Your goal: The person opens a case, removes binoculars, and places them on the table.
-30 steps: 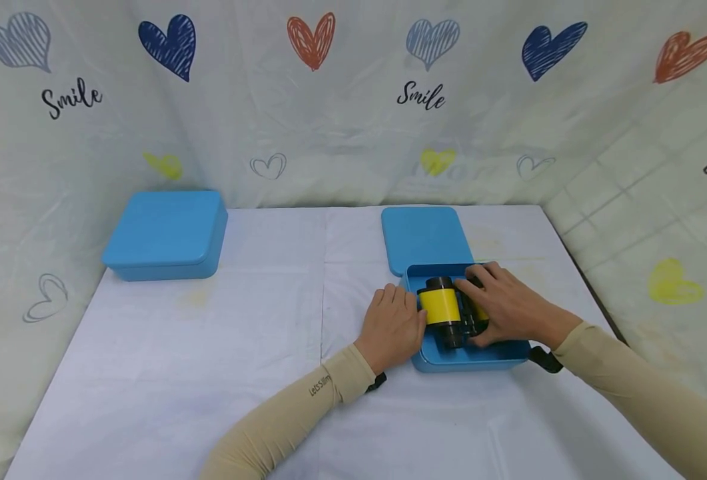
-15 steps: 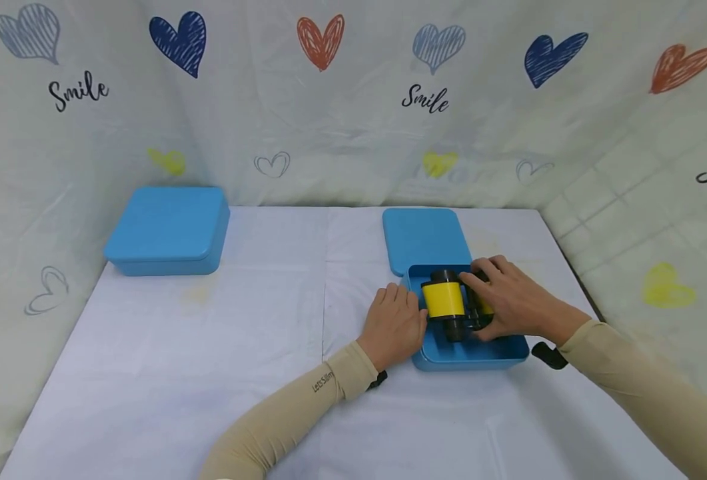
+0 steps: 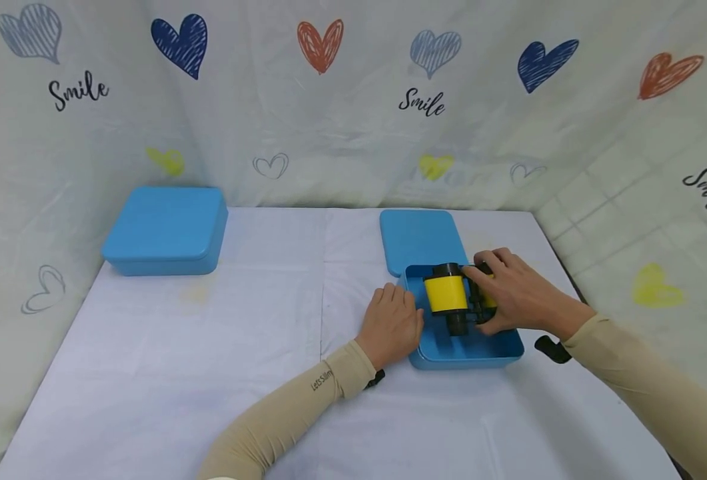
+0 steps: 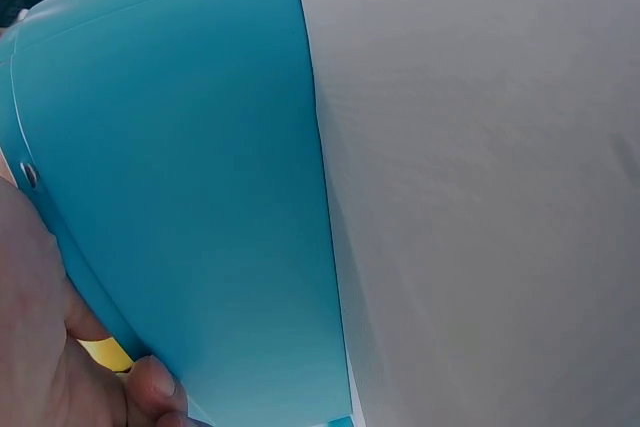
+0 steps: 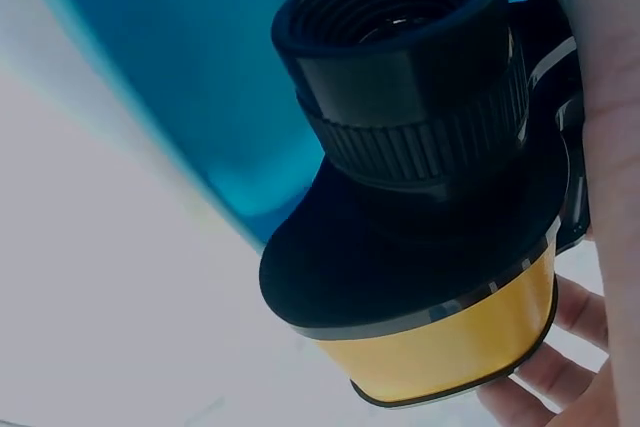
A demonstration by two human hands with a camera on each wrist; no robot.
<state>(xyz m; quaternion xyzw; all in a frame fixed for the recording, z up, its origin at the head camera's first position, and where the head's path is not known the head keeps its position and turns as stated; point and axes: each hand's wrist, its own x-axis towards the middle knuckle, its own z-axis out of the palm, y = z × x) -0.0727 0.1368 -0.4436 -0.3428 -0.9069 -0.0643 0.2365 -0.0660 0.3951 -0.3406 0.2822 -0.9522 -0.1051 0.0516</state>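
Head view, left to right: closed blue box sits well apart, leftward and beyond the left hand's fingers, which are curled with the thumb on the left rim of the open blue box; blue lid lies farther out, beyond those fingertips. Yellow-black binoculars are between both hands' fingers, over the open blue box, clearance unclear; right hand pinches their right barrel, thumb against fingers.

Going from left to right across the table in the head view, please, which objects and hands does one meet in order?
Closed blue rectangular box → bare left hand → yellow-and-black two-barrelled binoculars → bare right hand.
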